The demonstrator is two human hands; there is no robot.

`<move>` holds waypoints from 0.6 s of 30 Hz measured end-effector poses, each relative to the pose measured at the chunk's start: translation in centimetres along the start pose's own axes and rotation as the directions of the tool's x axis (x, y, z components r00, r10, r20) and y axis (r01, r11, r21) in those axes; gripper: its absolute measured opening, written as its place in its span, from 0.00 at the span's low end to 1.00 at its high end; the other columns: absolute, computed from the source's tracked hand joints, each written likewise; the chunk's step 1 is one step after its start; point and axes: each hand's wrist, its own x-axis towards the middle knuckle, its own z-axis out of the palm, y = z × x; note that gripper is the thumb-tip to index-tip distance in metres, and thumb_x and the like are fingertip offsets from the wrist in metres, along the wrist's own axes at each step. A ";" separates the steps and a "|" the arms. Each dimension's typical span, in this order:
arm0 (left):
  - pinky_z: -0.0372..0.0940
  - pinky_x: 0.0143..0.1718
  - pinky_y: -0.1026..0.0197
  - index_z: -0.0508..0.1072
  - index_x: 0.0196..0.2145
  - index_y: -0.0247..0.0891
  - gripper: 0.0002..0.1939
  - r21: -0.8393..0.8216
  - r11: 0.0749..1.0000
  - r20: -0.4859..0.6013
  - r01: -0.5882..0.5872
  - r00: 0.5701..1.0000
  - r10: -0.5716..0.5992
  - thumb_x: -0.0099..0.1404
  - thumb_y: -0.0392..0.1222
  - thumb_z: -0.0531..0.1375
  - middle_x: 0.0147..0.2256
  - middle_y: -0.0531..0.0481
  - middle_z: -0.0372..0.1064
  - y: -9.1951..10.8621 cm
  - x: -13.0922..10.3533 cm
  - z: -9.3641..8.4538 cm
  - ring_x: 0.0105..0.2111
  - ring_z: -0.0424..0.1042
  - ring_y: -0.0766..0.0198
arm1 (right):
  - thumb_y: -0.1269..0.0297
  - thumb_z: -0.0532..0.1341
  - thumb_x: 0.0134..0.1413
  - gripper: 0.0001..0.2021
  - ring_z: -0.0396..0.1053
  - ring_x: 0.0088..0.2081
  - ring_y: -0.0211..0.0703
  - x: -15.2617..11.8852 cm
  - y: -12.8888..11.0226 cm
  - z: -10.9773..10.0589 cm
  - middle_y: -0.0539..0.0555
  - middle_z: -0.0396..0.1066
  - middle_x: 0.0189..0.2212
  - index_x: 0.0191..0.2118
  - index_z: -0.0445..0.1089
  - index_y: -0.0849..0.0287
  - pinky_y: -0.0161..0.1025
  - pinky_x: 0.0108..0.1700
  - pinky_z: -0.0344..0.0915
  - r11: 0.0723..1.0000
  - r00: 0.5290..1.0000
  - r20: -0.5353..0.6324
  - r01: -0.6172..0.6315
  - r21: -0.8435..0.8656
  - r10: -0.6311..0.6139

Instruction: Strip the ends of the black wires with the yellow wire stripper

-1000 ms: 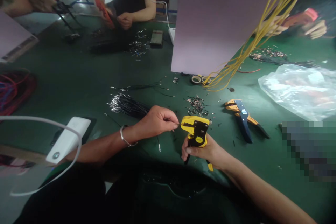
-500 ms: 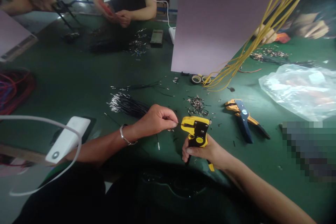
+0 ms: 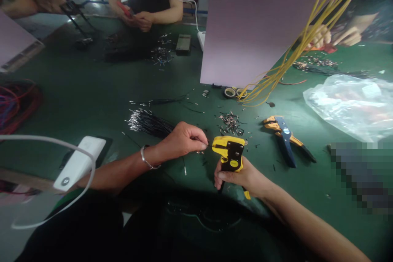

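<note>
My left hand (image 3: 184, 141), with a bracelet at its wrist, pinches a thin black wire whose end points at the jaws of a yellow and black wire stripper (image 3: 231, 153). My right hand (image 3: 236, 176) is wrapped round the handles of that tool. A black wire with a silvery tip (image 3: 185, 170) hangs below my left hand. Beyond my left hand lies a bundle of black wires (image 3: 150, 124) with silvery ends. Small scraps (image 3: 231, 123) are heaped just behind the tool. Whether the wire is between the jaws is too small to tell.
A second stripper (image 3: 284, 133) and a plastic bag (image 3: 353, 104) lie to the right. Yellow wires (image 3: 285, 67) hang beside a pale panel (image 3: 245, 28). A white power strip (image 3: 80, 163) is at the left. Other people's hands (image 3: 143, 21) work across the table.
My hands and the yellow tool have hardly moved. At the upper right, another person's hands have shifted left and closer together around a red object.
</note>
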 end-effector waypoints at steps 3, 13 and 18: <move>0.61 0.26 0.68 0.77 0.25 0.34 0.04 0.010 1.000 0.001 0.004 1.000 -0.004 0.53 0.34 0.61 0.23 0.51 0.73 -0.1 0.0 0.0 0.23 0.68 0.70 | 0.59 0.67 0.50 0.11 0.71 0.27 0.42 0.0 0.0 0.0 0.52 0.74 0.22 0.31 0.69 0.61 0.40 0.34 0.67 1.000 1.000 -0.010 -0.003 -0.007 0.003; 0.60 0.26 0.67 0.77 0.25 0.33 0.04 0.002 0.999 0.011 0.032 0.999 -0.032 0.53 0.34 0.61 0.22 0.51 0.73 -0.2 0.1 0.1 0.23 0.67 0.70 | 0.58 0.67 0.50 0.12 0.70 0.26 0.41 0.0 -0.2 0.2 0.52 0.73 0.20 0.29 0.68 0.61 0.38 0.33 0.65 0.996 1.000 -0.017 -0.003 -0.088 0.002; 0.59 0.25 0.68 0.77 0.25 0.32 0.04 0.005 0.999 0.007 0.041 0.999 -0.041 0.52 0.34 0.61 0.22 0.51 0.72 0.0 0.0 0.1 0.23 0.66 0.70 | 0.58 0.67 0.50 0.12 0.69 0.25 0.41 0.0 -0.2 0.2 0.52 0.73 0.20 0.29 0.67 0.61 0.39 0.33 0.65 0.994 0.999 -0.044 -0.022 -0.109 0.017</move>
